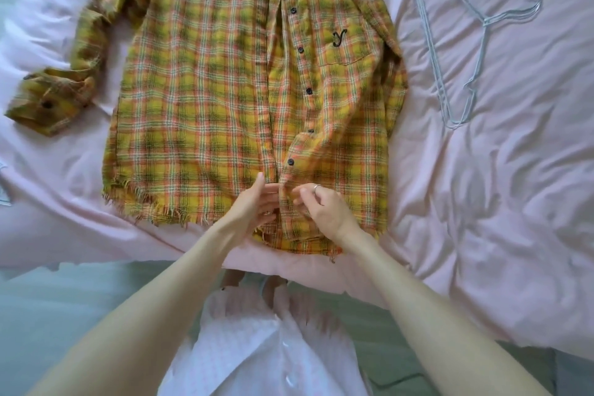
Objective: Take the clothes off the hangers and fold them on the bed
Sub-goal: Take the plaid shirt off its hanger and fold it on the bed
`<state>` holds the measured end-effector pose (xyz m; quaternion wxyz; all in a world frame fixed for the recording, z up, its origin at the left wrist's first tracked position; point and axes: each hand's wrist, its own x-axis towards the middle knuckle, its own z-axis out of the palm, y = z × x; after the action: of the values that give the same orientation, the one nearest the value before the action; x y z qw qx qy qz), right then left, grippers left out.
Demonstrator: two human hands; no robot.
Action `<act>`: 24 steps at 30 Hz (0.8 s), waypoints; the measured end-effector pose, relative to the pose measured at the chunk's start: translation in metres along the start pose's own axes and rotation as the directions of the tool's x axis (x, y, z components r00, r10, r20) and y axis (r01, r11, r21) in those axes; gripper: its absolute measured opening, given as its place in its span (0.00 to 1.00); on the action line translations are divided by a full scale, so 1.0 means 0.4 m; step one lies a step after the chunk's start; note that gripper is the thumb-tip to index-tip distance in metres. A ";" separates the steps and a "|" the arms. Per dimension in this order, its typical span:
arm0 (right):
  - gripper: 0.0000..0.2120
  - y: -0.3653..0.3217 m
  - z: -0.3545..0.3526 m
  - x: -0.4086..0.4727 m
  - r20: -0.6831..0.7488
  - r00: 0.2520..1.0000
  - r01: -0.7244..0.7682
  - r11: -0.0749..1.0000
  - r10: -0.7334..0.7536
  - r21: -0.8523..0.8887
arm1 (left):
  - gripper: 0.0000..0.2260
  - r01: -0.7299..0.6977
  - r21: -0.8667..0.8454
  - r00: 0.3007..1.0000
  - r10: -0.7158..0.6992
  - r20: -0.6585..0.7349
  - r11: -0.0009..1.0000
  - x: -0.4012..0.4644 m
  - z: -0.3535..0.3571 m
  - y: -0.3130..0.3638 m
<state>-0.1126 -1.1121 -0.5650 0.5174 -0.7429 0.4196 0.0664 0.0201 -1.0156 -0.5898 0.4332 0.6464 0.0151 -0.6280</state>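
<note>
A yellow and orange plaid shirt lies front up on the pink bed, collar away from me, its left sleeve bent out to the left with the cuff lying flat. Both of my hands are at the shirt's bottom hem near the button placket. My left hand has its fingers straight and touches the left front panel. My right hand, wearing a ring, pinches the edge of the right front panel. Two grey wire hangers lie bare on the bed to the right of the shirt.
The pink duvet is wrinkled, with open bedding right of the hangers. A bit of pale fabric shows at the far left edge. The bed's near edge runs just below the shirt hem, with green floor and my white clothing below.
</note>
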 end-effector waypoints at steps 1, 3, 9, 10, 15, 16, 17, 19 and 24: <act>0.15 0.011 -0.004 0.001 -0.046 0.999 -0.026 1.000 0.027 0.015 | 0.22 0.021 0.025 1.000 -0.022 0.012 0.999 0.008 0.006 0.003; 0.14 0.036 -0.024 -0.003 -0.184 0.982 -0.041 0.998 0.031 -0.051 | 0.31 0.039 0.114 0.998 -0.044 0.038 0.993 0.025 0.027 0.004; 0.16 0.133 -0.113 0.003 -0.585 0.725 -0.440 0.898 0.364 0.013 | 0.07 -0.141 -0.105 0.986 0.129 -0.108 0.984 0.028 0.088 0.045; 0.20 0.149 -0.127 0.006 -0.543 0.701 -0.495 0.864 0.462 0.097 | 0.06 -0.141 -0.185 0.983 0.116 -0.140 0.973 0.027 0.091 0.055; 0.13 0.184 -0.143 0.001 -0.004 0.775 -0.336 0.419 0.632 0.844 | 0.07 -0.103 -0.226 0.967 0.045 -0.249 0.969 0.024 0.040 0.068; 0.11 0.186 -0.143 -0.002 0.049 0.799 -0.322 0.358 0.599 0.877 | 0.07 -0.092 -0.207 0.968 0.039 -0.247 0.974 0.020 0.034 0.071; 0.12 0.189 -0.143 -0.006 0.079 0.812 -0.314 0.319 0.579 0.894 | 0.07 -0.079 -0.188 0.971 0.033 -0.235 0.979 0.017 0.029 0.076; 0.11 0.191 -0.144 -0.015 0.123 0.822 -0.332 0.292 0.557 0.897 | 0.07 -0.062 -0.182 0.976 0.022 -0.217 0.981 0.009 0.024 0.086; 0.21 0.189 -0.162 -0.022 0.176 0.832 -0.366 0.281 0.526 0.887 | 0.07 -0.139 -0.146 0.956 0.094 -0.277 0.979 -0.002 0.026 0.103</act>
<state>-0.1920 -1.1691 -0.5847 0.7558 -0.2050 0.6166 -0.0810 0.0350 -1.0468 -0.5650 0.5151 0.6874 0.0874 -0.5044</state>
